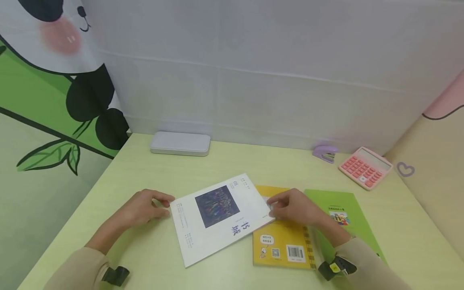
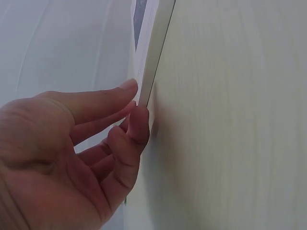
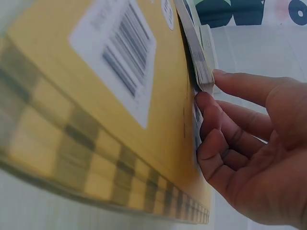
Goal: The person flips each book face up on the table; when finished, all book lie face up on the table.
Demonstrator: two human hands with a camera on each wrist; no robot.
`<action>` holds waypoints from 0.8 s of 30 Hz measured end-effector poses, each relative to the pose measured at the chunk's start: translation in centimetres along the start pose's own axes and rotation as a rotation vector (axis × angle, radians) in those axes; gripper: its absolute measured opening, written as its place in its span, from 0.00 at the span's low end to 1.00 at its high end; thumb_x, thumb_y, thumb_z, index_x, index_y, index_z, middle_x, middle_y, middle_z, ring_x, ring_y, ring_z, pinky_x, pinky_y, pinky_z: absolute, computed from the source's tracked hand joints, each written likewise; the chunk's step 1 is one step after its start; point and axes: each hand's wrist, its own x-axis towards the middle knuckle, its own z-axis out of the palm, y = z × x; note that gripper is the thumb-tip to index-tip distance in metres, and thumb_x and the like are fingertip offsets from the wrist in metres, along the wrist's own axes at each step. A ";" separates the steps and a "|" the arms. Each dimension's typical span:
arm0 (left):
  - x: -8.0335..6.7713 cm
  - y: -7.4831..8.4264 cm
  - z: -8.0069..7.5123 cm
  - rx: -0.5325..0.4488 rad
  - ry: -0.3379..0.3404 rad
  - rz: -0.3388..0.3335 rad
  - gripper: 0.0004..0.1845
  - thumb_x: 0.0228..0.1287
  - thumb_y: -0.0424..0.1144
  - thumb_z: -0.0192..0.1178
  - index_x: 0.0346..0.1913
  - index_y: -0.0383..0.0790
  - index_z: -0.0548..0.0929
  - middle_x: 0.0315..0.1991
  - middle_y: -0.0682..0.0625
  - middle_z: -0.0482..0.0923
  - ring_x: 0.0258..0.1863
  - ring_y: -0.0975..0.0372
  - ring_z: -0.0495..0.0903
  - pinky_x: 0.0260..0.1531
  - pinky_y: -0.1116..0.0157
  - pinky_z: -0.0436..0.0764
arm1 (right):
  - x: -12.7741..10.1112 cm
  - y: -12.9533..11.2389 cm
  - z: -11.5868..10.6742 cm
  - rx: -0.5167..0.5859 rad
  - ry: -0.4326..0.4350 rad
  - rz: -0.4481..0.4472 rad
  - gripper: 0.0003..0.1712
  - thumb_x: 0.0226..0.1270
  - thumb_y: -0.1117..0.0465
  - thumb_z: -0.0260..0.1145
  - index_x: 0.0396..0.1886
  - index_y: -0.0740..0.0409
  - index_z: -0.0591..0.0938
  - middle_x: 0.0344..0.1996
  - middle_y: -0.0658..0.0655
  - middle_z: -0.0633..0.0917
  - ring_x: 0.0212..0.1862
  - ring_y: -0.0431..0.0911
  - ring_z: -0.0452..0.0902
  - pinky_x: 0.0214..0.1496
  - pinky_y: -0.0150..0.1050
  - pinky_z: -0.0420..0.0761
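— Wrists first: our left hand (image 1: 143, 209) is touching the white magazine's (image 1: 217, 217) left edge, thumb and fingertips pinching it (clear in the wrist view).

— Right hand (image 1: 295, 209)?

— We're gripping the magazine's right corner, fingers curling under it, over the yellow book (image 1: 280, 241).

— Where's it lying?

— On the table (image 1: 145, 169), overlapping the yellow book; green book (image 1: 340, 213) just beside. Calculator (image 1: 365, 167), stapler (image 1: 325, 153), grey case (image 1: 180, 143) sitting far back.

A study or office corner is showing here. A calculator (image 1: 365, 167), stapler (image 1: 324, 153) and books (image 1: 282, 241) are lying on a pale worktop (image 1: 253, 165). A cartoon panda wall (image 1: 54, 80) is standing beside it.
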 end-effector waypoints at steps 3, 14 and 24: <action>0.2 -0.1 0.1 0.006 -0.001 0.009 0.24 0.63 0.30 0.72 0.62 0.30 0.85 0.43 0.46 0.85 0.26 0.60 0.73 0.24 0.67 0.73 | -0.4 -0.1 0.3 -0.006 0.004 0.000 0.20 0.65 0.59 0.78 0.56 0.55 0.90 0.30 0.51 0.85 0.31 0.44 0.79 0.31 0.33 0.76; 0.8 -0.2 0.3 0.078 0.030 0.035 0.21 0.62 0.31 0.74 0.58 0.31 0.88 0.43 0.45 0.85 0.30 0.59 0.76 0.28 0.64 0.76 | -0.9 -0.3 0.6 -0.007 0.018 0.043 0.20 0.64 0.61 0.78 0.56 0.56 0.90 0.30 0.52 0.85 0.30 0.44 0.81 0.31 0.33 0.78; 1.1 -0.2 0.5 0.040 0.051 0.037 0.18 0.60 0.29 0.74 0.53 0.31 0.89 0.44 0.43 0.84 0.27 0.60 0.77 0.25 0.63 0.78 | -0.9 -0.5 1.2 0.008 0.059 0.123 0.18 0.63 0.64 0.78 0.54 0.54 0.91 0.33 0.53 0.84 0.32 0.45 0.80 0.32 0.34 0.78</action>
